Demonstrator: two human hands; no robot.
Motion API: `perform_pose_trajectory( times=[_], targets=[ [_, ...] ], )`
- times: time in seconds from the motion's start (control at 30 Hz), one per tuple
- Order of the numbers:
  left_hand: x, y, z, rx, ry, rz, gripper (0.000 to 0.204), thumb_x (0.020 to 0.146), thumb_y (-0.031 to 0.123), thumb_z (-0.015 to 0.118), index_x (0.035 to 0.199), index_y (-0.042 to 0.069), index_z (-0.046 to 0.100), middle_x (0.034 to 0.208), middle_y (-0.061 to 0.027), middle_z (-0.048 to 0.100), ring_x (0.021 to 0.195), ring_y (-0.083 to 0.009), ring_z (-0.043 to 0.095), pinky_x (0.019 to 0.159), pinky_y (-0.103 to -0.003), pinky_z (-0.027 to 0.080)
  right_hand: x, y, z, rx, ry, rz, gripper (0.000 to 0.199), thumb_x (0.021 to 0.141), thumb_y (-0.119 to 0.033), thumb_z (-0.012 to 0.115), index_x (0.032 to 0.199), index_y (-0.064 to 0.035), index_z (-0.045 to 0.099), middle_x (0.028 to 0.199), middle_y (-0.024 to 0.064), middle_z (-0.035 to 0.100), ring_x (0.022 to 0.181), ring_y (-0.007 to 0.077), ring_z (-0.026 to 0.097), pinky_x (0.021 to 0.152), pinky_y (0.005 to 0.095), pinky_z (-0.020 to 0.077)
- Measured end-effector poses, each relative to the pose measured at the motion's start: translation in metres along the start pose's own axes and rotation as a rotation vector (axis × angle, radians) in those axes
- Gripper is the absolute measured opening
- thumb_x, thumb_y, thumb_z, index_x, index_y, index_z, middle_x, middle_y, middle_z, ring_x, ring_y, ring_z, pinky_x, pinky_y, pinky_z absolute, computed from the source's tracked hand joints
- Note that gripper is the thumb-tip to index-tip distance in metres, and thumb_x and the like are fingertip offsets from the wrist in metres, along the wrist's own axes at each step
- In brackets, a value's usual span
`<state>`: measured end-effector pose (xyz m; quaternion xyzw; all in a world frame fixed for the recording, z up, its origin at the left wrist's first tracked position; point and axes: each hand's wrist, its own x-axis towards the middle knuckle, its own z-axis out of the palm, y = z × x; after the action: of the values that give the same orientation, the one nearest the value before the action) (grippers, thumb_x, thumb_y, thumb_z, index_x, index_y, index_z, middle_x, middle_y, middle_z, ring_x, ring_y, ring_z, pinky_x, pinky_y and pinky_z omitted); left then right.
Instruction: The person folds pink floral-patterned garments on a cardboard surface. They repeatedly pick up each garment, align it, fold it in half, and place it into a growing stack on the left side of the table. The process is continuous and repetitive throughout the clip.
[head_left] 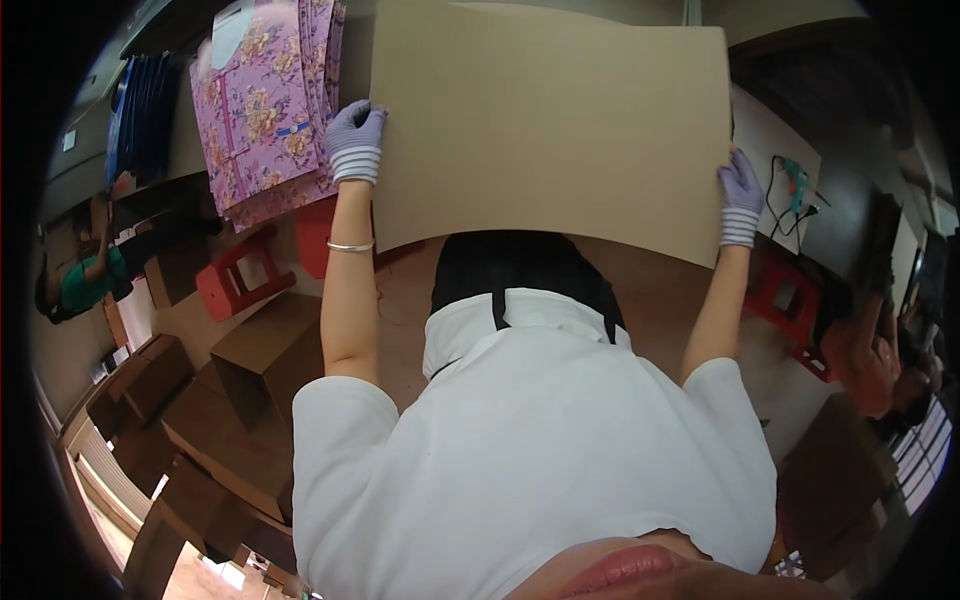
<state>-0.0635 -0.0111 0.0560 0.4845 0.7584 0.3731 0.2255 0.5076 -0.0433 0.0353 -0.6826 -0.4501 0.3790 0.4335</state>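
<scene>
A large plain brown sheet of cardboard point(550, 130) spans the space in front of me, its near edge bowed. My left hand point(356, 135), in a purple knit glove with a striped cuff, grips its left edge. On the opposite edge my right hand point(740, 190), gloved the same way, holds the sheet; part of its fingers is hidden at the edge. Just left of my left hand lies a stack of purple floral printed sheets point(262, 105). To the right of the cardboard, a green glue gun point(795, 180) with a black cord rests on a white surface.
Red plastic stools point(240, 272) stand at left, another red stool point(790, 300) at right. Brown cardboard boxes point(265, 350) are piled at lower left. Dark blue folded items point(143, 115) hang or stand at far left. A person in green point(92, 280) is at left, another person point(865, 360) at right.
</scene>
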Motion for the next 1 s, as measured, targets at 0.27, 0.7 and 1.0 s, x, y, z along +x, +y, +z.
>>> perform_pose_trajectory(
  times=[0.27,0.7,1.0],
  targets=[
    [-0.045,0.084,0.083,0.336,-0.184,0.628,0.044,0.092,0.036,0.054,0.126,0.010,0.060,0.141,-0.0195,0.048,0.127,-0.0447,0.044,0.105,-0.056,0.035,-0.039,-0.105,0.157,-0.315,-0.212,-0.505,0.035,0.092,-0.026,0.060,0.122,-0.0099,0.056,0.141,0.0135,0.050,0.134,0.0312,0.044,0.111,0.0414,0.0345],
    [-0.038,-0.019,0.078,-0.766,-0.391,-0.212,0.061,0.091,0.031,0.055,0.146,0.009,0.039,0.151,-0.0144,0.038,0.138,-0.0356,0.036,0.116,-0.047,0.025,-0.013,-0.019,0.160,0.207,-0.153,-0.100,0.039,0.099,-0.023,0.045,0.133,-0.0049,0.050,0.139,0.0138,0.051,0.131,0.0272,0.046,0.111,0.0391,0.0344],
    [-0.060,0.024,0.155,0.810,-0.409,0.465,0.069,0.086,0.039,0.058,0.145,0.008,0.039,0.158,-0.0173,0.023,0.144,-0.0422,0.019,0.112,-0.064,0.018,-0.021,-0.025,0.237,-0.844,-0.111,-0.477,0.045,0.092,-0.029,0.058,0.132,-0.0091,0.054,0.146,0.0177,0.043,0.134,0.0340,0.043,0.108,0.0402,0.0362]
  ],
)
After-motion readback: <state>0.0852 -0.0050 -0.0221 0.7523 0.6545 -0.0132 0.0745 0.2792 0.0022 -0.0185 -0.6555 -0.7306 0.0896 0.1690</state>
